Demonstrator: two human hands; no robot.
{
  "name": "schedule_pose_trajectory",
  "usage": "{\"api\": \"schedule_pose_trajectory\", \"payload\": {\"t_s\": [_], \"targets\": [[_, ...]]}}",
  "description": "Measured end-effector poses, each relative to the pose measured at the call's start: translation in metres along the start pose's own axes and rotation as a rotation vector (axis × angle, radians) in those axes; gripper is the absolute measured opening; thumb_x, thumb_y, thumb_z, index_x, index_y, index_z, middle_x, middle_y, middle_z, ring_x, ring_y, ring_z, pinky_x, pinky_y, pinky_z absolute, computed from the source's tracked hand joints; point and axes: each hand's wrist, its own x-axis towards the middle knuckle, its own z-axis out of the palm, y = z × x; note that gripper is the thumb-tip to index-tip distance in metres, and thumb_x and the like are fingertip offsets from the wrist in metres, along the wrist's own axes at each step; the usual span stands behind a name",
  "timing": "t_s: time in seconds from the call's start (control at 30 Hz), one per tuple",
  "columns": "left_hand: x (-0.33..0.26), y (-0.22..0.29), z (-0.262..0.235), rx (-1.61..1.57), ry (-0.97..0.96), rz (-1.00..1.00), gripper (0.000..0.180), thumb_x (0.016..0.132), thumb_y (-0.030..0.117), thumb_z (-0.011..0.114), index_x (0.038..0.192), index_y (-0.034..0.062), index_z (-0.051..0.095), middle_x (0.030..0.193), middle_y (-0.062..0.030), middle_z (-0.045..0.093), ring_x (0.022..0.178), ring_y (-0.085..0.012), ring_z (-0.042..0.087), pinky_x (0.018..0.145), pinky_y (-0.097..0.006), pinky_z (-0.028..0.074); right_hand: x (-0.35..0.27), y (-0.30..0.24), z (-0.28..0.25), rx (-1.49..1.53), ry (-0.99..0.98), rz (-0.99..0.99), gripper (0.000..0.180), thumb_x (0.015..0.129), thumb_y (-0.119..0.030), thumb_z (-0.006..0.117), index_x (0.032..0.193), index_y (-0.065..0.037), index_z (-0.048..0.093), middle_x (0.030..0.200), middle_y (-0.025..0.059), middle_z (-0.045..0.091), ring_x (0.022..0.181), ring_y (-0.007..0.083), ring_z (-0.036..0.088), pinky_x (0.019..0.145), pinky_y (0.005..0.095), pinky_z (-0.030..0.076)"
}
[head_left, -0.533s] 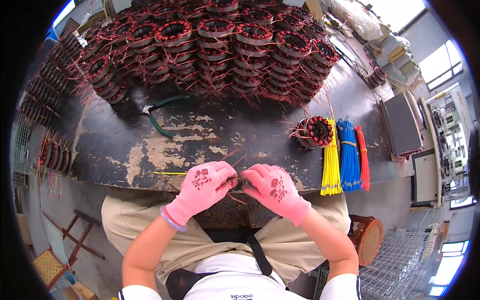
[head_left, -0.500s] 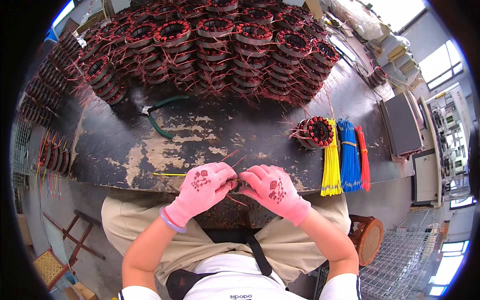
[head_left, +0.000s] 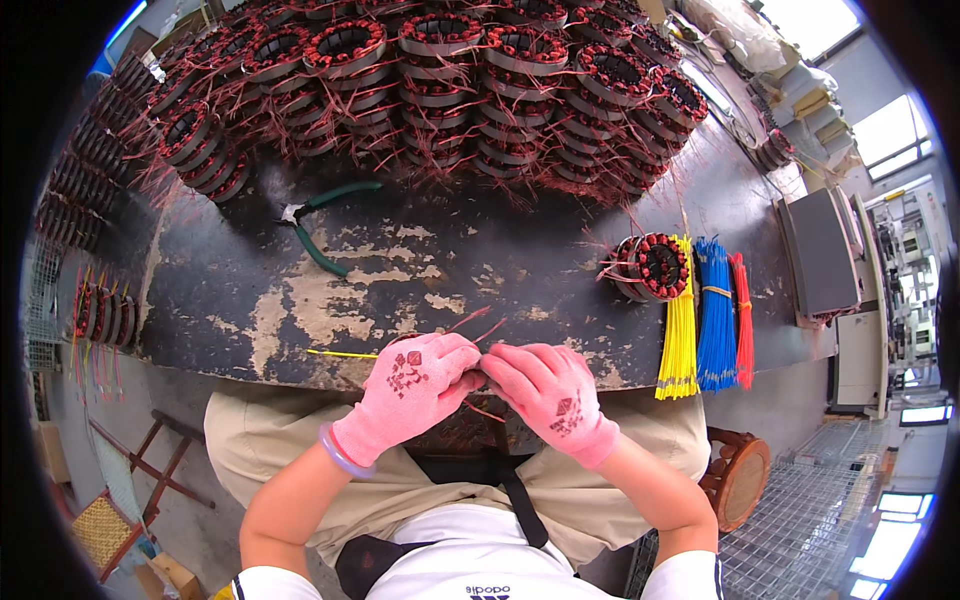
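Note:
Just over the table's near edge, my left hand (head_left: pixel 418 378) and my right hand (head_left: pixel 552 396), both in pink gloves, meet at the fingertips. The fingers of each are pinched together on thin reddish wires (head_left: pixel 472 320), whose loose ends stick up and out between them. Whatever the wires lead to beneath the gloves is mostly hidden. A yellow wire (head_left: pixel 342 354) pokes out to the left from beside my left hand; its other end cannot be seen.
Stacks of wound stator rings (head_left: pixel 440 70) fill the table's far side. Green-handled pliers (head_left: pixel 318 235) lie at left. More stators (head_left: pixel 652 266) stand at right beside bundled yellow (head_left: pixel 678 330), blue (head_left: pixel 715 320) and red wires (head_left: pixel 742 320). A stool (head_left: pixel 738 480) stands below right.
My right hand has turned slightly and its fingertips have come closer against the left hand's. The surroundings have shifted a little in view; both hands remain at the wires.

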Motion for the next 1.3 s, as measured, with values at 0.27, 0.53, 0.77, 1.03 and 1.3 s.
{"api": "schedule_pose_trajectory", "payload": {"t_s": [0.27,0.53,0.77,1.03,1.3], "targets": [[-0.001,0.002,0.0,0.013,-0.008,0.009,0.017,0.081,0.014,0.077,0.094,0.0098,0.067,0.094,-0.0063,0.068,0.083,-0.0277,0.068,0.072,-0.039,0.055,-0.003,-0.007,0.005,0.116,-0.085,0.145,0.032,0.077,-0.012,0.075,0.109,-0.015,0.073,0.084,0.0013,0.063,0.077,0.0237,0.062,0.069,0.0379,0.05],[0.0,0.007,-0.042,0.19,0.036,0.066,0.026,0.085,0.006,0.071,0.11,0.0067,0.069,0.127,-0.0124,0.062,0.115,-0.0351,0.061,0.098,-0.045,0.049,-0.008,-0.001,0.01,0.024,-0.11,-0.019,0.036,0.079,-0.015,0.069,0.114,-0.021,0.072,0.089,-0.0037,0.061,0.079,0.0173,0.06,0.067,0.0343,0.048],[0.018,0.002,-0.018,0.048,0.005,-0.163,0.02,0.091,0.008,0.064,0.109,0.0014,0.069,0.111,-0.0147,0.067,0.101,-0.0352,0.066,0.087,-0.041,0.054,-0.019,0.004,-0.003,0.145,-0.089,0.16,0.037,0.087,-0.017,0.07,0.124,-0.019,0.067,0.107,0.0019,0.065,0.092,0.0235,0.064,0.08,0.0392,0.052],[0.017,-0.001,-0.015,-0.002,-0.035,-0.304,0.02,0.099,0.012,0.057,0.107,-0.0011,0.069,0.109,-0.0152,0.064,0.099,-0.0335,0.064,0.088,-0.038,0.05,-0.152,0.095,-0.138,-0.465,0.225,1.091,0.047,0.099,-0.044,0.062,0.068,-0.009,0.06,0.067,0.0152,0.06,0.066,0.0367,0.064,0.058,0.0447,0.048],[0.016,0.002,-0.016,-0.035,-0.033,-0.323,0.019,0.099,0.009,0.057,0.11,-0.0018,0.069,0.113,-0.0142,0.063,0.101,-0.0311,0.063,0.09,-0.038,0.05,-0.207,0.114,-0.142,0.178,0.061,1.443,0.05,0.096,-0.048,0.063,0.077,-0.003,0.069,0.071,0.0111,0.069,0.066,0.0218,0.066,0.064,0.0357,0.05]]}}
